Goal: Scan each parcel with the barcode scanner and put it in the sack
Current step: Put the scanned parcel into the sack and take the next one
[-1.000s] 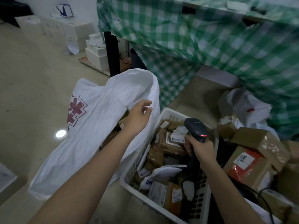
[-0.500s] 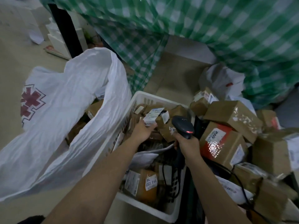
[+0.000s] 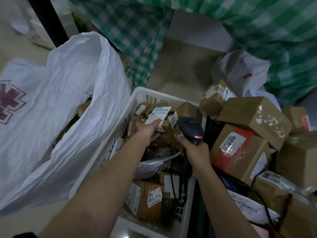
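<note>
Reaching into the white slotted plastic basket [image 3: 137, 93], my left hand [image 3: 148, 133] grips a small brown cardboard parcel with a white printed label [image 3: 160, 117], thumb laid on the label and fingers curled beneath. I note the parcel sits at the basket's twelve o'clock end, resting among other brown parcels there. My right hand [image 3: 194, 150] is wrapped tight round the grip of the black handheld barcode scanner [image 3: 190, 129], which stands at three o'clock of the held parcel, just beside it, a red light glowing on its head. A black cable [image 3: 172, 184] runs down from the scanner over the basket contents. The large white crumpled plastic sack with a dark red cross emblem [image 3: 65, 103] lies at nine o'clock of the basket, touching its wall, mouth gaping, with brown parcels visible inside. Stacked cardboard boxes, one with red tape [image 3: 240, 152], crowd the three o'clock side. Green checked cloth [image 3: 257, 23] hangs at twelve o'clock.
</note>
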{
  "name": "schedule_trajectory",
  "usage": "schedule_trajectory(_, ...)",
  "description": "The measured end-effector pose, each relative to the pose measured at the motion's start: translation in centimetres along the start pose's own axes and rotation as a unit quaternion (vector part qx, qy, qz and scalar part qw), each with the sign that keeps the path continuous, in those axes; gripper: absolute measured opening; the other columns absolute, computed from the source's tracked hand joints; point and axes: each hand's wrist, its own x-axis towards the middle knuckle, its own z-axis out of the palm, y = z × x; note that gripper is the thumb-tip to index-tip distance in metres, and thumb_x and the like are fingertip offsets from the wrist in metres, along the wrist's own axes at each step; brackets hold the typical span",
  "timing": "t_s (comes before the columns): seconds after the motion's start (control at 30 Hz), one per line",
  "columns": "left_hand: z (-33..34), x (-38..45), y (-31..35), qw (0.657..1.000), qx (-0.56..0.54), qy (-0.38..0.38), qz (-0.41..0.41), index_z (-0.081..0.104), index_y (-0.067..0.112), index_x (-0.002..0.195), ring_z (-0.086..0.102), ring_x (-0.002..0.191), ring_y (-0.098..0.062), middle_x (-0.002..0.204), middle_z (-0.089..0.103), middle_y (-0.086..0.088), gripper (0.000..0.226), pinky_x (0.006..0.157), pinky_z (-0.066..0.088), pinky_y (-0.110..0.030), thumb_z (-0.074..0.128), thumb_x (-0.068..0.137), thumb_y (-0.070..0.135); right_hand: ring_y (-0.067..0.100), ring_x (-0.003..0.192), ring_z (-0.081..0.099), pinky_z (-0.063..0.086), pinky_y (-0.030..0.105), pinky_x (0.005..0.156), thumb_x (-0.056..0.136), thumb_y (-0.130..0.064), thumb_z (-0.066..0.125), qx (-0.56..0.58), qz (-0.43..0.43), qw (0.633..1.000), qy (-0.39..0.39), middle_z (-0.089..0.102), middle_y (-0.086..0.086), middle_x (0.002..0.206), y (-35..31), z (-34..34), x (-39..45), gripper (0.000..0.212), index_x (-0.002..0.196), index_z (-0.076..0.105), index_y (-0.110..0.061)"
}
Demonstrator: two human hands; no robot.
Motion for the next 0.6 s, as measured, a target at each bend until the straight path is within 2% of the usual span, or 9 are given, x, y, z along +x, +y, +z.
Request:
schedule_trajectory(0.07,0.0,-1.1,-0.1,0.999,-0.005,0.025,0.046,0.033,0.017,0.125,0.065,0.098,-0.023,0.113,0.063,-0.009,0.073,0.064,0.059,-0.034,0.083,0.072,0.017,0.020,0.065,0.057,0.046,0.035,0.066,0.080,-0.011,0.075,-0.002,0.004,1.000,0.000,0.061,0.007,0.066,0.0,0.0,-0.6,0.011,0.073,0.066,-0.012)
schedule_trajectory(0.13,-0.2,-2.7,-0.2,0.995,0.022,0.038,0.092,0.025,0.023,0.118,0.061,0.104,-0.026,0.114,0.059,-0.008,0.074,0.085,0.056,-0.045,0.083,0.072,0.016,0.017,0.059,0.056,0.046,0.031,0.060,0.080,-0.011,0.074,0.004,0.007,1.000,0.002,0.059,0.007,0.063,0.0,-0.3,-1.2,0.009,0.076,0.067,-0.008)
schedule_trajectory(0.17,-0.4,-3.9,-0.2,0.993,0.033,0.030,0.111,0.023,0.025,0.118,0.060,0.106,-0.025,0.116,0.059,-0.007,0.073,0.090,0.053,-0.046,0.081,0.074,0.017,0.016,0.059,0.056,0.047,0.031,0.060,0.080,-0.011,0.075,0.011,0.002,1.000,0.007,0.060,0.006,0.062,0.0,-0.5,-1.5,0.009,0.078,0.067,-0.007)
schedule_trajectory(0.27,-1.7,-7.9,0.2,0.987,0.032,0.003,0.155,0.022,0.025,0.119,0.062,0.103,-0.022,0.116,0.060,-0.006,0.068,0.083,0.057,-0.037,0.076,0.080,0.014,0.018,0.079,0.063,0.050,0.037,0.078,0.080,-0.018,0.076,0.036,-0.014,0.999,0.033,0.068,0.002,0.080,-0.4,-0.5,-2.6,0.016,0.093,0.068,-0.012)
schedule_trajectory(0.37,-3.3,-12.3,0.7,0.982,0.033,-0.026,0.183,0.022,0.024,0.120,0.065,0.094,-0.017,0.108,0.061,-0.003,0.064,0.065,0.058,-0.026,0.072,0.083,0.009,0.017,0.099,0.065,0.050,0.038,0.094,0.078,-0.026,0.079,0.084,-0.024,0.996,0.021,0.070,0.000,0.106,-1.0,0.3,-4.6,0.043,0.117,0.063,-0.019)
schedule_trajectory(0.43,-4.6,-15.0,0.5,0.979,0.036,-0.033,0.199,0.023,0.024,0.120,0.065,0.091,-0.016,0.107,0.061,-0.002,0.065,0.058,0.056,-0.022,0.072,0.082,0.005,0.019,0.102,0.066,0.049,0.042,0.098,0.074,-0.030,0.082,0.083,-0.027,0.996,-0.020,0.072,0.000,0.107,-1.4,1.0,-6.4,0.042,0.112,0.066,-0.024)
schedule_trajectory(0.47,-5.2,-16.3,0.3,0.978,0.033,-0.038,0.204,0.024,0.023,0.120,0.065,0.094,-0.017,0.109,0.060,-0.003,0.065,0.059,0.057,-0.022,0.073,0.081,0.004,0.020,0.102,0.067,0.050,0.043,0.097,0.073,-0.028,0.083,0.076,-0.031,0.996,-0.041,0.073,0.000,0.105,-1.5,1.3,-7.5,0.039,0.108,0.068,-0.023)
schedule_trajectory(0.53,-6.8,-18.4,0.1,0.979,0.027,-0.049,0.196,0.026,0.023,0.121,0.065,0.101,-0.022,0.113,0.061,-0.005,0.067,0.070,0.060,-0.031,0.075,0.079,0.006,0.020,0.099,0.067,0.051,0.041,0.093,0.074,-0.020,0.083,0.071,-0.043,0.995,-0.061,0.074,0.001,0.100,-1.8,1.6,-9.5,0.035,0.106,0.069,-0.018)
schedule_trajectory(0.6,-8.8,-20.3,0.3,0.982,0.055,-0.056,0.171,0.031,0.022,0.122,0.067,0.101,-0.026,0.116,0.063,-0.009,0.066,0.082,0.058,-0.043,0.080,0.077,0.026,0.020,0.092,0.067,0.052,0.037,0.086,0.076,-0.013,0.080,0.068,-0.054,0.994,-0.065,0.073,0.001,0.090,-2.0,1.3,-11.3,0.024,0.097,0.070,-0.014)
